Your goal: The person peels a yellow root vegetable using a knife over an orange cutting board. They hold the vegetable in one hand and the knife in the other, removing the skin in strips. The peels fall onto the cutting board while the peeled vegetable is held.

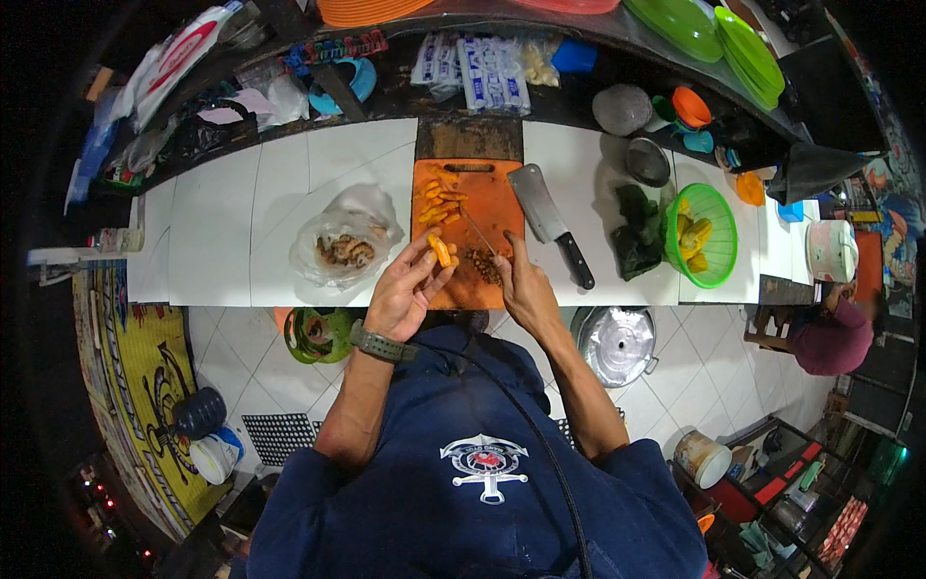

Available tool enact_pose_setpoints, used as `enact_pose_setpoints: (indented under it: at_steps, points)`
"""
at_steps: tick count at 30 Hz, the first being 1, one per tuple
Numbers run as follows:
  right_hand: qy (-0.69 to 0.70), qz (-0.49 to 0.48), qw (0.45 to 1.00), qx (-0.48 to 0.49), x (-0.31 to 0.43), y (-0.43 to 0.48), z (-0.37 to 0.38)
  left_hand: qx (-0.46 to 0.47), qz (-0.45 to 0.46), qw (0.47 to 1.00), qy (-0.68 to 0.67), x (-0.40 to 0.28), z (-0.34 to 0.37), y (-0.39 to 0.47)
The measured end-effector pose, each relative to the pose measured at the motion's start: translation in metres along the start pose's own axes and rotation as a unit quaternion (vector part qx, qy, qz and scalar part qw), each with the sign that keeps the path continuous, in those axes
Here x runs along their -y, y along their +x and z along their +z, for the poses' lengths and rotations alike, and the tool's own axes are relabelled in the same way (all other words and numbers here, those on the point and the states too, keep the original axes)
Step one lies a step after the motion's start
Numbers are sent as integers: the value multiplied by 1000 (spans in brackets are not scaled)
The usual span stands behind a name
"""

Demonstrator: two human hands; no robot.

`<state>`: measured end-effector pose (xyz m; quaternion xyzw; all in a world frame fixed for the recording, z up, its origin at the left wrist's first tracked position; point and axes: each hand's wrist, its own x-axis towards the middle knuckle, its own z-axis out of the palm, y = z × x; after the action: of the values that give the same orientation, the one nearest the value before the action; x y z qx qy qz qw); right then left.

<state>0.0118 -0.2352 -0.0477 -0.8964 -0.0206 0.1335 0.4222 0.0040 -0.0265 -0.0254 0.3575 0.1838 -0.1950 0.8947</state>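
Observation:
My left hand [406,289] pinches a peeled orange piece of turmeric-like root [440,250] over the left edge of the orange cutting board [499,181]. My right hand [527,286] grips a thin knife [478,230], its blade pointing up and left across the board. More peeled orange pieces [436,203] lie at the board's upper left. Dark peel scraps [483,266] are heaped near my right fingers. To the right of the board rests a cleaver [539,203] with a black handle.
A clear plastic bag [340,250] with brownish pieces lies at left. On the right are a dark plastic bag [635,250] and a green basket [727,246] holding yellow pieces. Plates [676,29] stand on the shelf beyond. A lidded metal pot [618,346] is below, and a person [832,336] is far right.

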Motion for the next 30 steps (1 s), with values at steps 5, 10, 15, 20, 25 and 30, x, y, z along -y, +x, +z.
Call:
enact_pose_setpoints:
  at_steps: [5,10,15,20,25,30]
  points:
    - [54,-186,980,31,53,-23,-39,44,5,998,-39,-9,7,-10]
    - [5,-224,974,41,85,-37,-47,118,15,990,-82,-15,18,-17]
    - [-11,-249,968,9,83,-35,-45,60,24,996,-66,-20,42,-31]
    - [-32,-248,968,22,89,-40,-48,146,39,986,-74,-14,26,-25]
    - [-37,-255,966,-1,89,-41,-44,102,49,992,-57,-11,28,-27]
    - [-67,-257,964,-23,92,-41,-40,46,66,996,-40,-7,27,-28]
